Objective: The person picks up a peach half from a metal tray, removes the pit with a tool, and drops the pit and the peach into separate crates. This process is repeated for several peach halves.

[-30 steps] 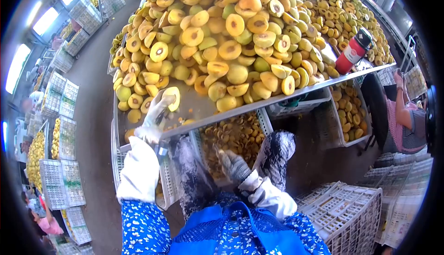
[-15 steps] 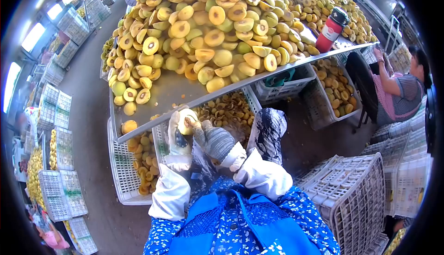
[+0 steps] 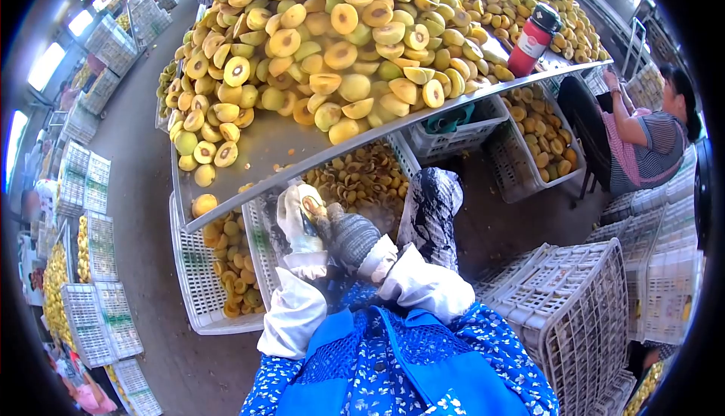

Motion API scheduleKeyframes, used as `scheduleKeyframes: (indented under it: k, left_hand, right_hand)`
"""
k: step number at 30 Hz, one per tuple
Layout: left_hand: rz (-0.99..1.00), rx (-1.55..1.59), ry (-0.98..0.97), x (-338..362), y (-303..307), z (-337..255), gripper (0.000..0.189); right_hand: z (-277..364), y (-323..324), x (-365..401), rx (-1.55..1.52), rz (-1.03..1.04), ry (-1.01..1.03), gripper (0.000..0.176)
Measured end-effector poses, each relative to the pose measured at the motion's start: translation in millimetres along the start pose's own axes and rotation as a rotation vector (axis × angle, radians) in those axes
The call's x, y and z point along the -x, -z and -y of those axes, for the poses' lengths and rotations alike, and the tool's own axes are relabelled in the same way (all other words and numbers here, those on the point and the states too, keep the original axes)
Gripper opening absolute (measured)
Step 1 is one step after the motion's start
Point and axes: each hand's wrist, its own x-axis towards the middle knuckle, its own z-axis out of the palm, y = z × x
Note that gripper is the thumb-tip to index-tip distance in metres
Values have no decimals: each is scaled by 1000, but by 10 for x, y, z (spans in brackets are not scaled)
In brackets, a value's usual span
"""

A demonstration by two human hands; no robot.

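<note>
My left hand, in a whitish glove, is closed around a yellow peach half with its cut face partly showing. Pressed close against that fruit is my right hand in a grey knitted glove, its fingers curled; whatever they grip is hidden. Both hands are just below the raised edge of a metal table. On the table lies a large heap of halved peaches, many showing brown centres. Beneath the hands, a crate holds brownish-yellow fruit pieces.
A white crate of peach halves stands at the left, another fruit-filled crate under the table. A red bottle is on the table. Stacked crates are at my right. A seated person is farther right.
My left hand has shifted slightly right and down relative to the table, still holding the peach half, whose cut face is turned differently. My right hand stays against it. The whole view has moved a little.
</note>
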Motion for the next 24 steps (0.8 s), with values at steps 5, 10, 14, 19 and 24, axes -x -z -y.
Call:
scheduleKeyframes:
  k: [5,10,14,19,24]
  left_hand:
    - [-21,23,64,-17,-7,68,23]
    - [94,-39,7,-76,53,169,25]
    - [389,124,243,-139,122,87,27]
    - [572,44,316,-212,85,-4,23]
    - [663,-229,162,-224,155,155,22]
  right_hand:
    - [-66,-14,8,-17,64,-9,36]
    - [-37,77,57,-195,-19,39,37]
    - [-280,-124,36,-542,-102,230,31]
    - [-290,8,107,-727,69,193,25]
    - [-477,123,12,-646,332,-76,41]
